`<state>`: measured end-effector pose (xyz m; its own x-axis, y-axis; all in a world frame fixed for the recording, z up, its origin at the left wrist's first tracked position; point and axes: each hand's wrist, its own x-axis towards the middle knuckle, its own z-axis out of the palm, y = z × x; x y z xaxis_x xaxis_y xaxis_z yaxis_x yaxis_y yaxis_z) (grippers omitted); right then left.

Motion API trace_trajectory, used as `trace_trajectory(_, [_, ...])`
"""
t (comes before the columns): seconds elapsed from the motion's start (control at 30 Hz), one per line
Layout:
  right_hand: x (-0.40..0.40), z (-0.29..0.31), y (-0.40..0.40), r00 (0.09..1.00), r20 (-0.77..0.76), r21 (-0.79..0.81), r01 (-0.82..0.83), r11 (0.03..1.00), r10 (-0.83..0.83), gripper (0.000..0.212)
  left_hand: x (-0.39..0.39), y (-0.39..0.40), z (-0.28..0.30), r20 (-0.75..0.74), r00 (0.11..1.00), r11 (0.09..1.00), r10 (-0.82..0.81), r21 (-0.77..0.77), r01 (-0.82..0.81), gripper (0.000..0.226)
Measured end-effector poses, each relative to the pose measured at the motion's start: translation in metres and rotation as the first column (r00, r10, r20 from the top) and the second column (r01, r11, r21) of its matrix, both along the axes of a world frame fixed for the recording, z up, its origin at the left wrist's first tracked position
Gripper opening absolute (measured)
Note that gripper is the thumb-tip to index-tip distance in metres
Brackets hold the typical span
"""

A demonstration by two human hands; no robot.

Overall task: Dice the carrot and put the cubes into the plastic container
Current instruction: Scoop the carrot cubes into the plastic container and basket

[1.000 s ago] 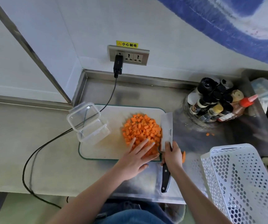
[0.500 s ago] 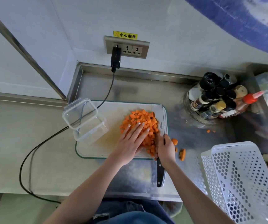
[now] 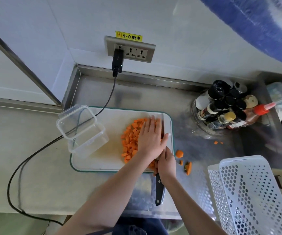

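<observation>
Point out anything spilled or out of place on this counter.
Several orange carrot offcuts lie off the white cutting board, on the steel counter to its right, and two small orange bits sit further right near the cluster of sauce bottles. The black power cable runs under the clear plastic container.

Carrot cubes (image 3: 130,141) — small, orange, fairly even — lie heaped on the right half of the white cutting board (image 3: 109,155), part of the heap hidden. Three carrot offcuts (image 3: 179,153) sit on the steel counter just right of the board. Plastic container (image 3: 90,140) — clear, rectangular, nothing visible inside — rests at the board's left edge, its hinged lid (image 3: 76,122) swung open behind it.
</observation>
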<state>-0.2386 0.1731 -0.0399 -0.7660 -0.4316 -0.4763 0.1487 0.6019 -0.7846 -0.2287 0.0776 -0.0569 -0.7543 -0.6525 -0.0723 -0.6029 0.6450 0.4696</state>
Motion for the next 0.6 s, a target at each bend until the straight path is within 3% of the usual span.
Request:
trace_trajectory(0.23, [0.004,0.005,-0.002,0.999,-0.016,-0.052,0.039,0.998,-0.04,0.035,-0.005,0.003,-0.003,-0.189,0.982,0.999,0.03,0.042,-0.023,0.055])
trace_trajectory(0.4, [0.004,0.008,0.004,0.996,0.0,-0.092,0.084,0.992,-0.084,0.04,-0.01,0.011,0.01,-0.397,0.909,0.977,0.124,0.207,-0.043,0.048])
trace_trajectory(0.6, [0.011,0.026,0.006,0.994,0.004,-0.159,0.104,0.982,-0.105,0.041,-0.008,0.014,0.028,-0.521,0.835,0.971,0.175,0.234,-0.058,0.041])
